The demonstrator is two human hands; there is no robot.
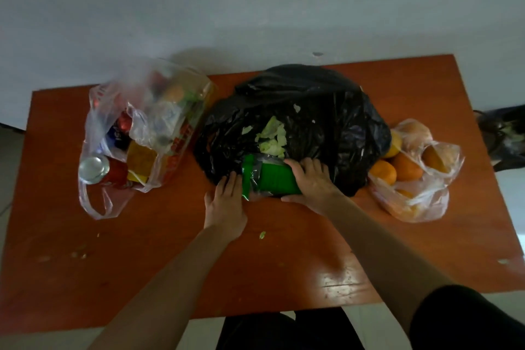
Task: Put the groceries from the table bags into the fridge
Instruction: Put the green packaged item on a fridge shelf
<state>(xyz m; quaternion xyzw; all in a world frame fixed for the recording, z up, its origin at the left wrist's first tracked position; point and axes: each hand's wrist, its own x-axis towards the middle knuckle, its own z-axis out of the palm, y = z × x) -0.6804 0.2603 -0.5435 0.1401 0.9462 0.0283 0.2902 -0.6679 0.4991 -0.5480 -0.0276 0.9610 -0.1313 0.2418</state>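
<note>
A black plastic bag (318, 111) lies in the middle of the orange-brown table (142, 250), with pale cabbage leaves (272, 136) showing at its mouth. A green packet in clear wrap (270, 177) sticks out of the bag's near edge. My right hand (309, 182) grips the packet's right end. My left hand (227, 202) holds the packet's left end and the bag's edge. A clear bag (147, 133) on the left holds cans and packets. On the right, another clear bag (417, 170) is full of oranges.
A pale wall runs behind the table's far edge. A dark bag (502, 136) sits off the table at the right. Small crumbs and a green scrap (262, 234) lie on the near tabletop. The fridge is out of view.
</note>
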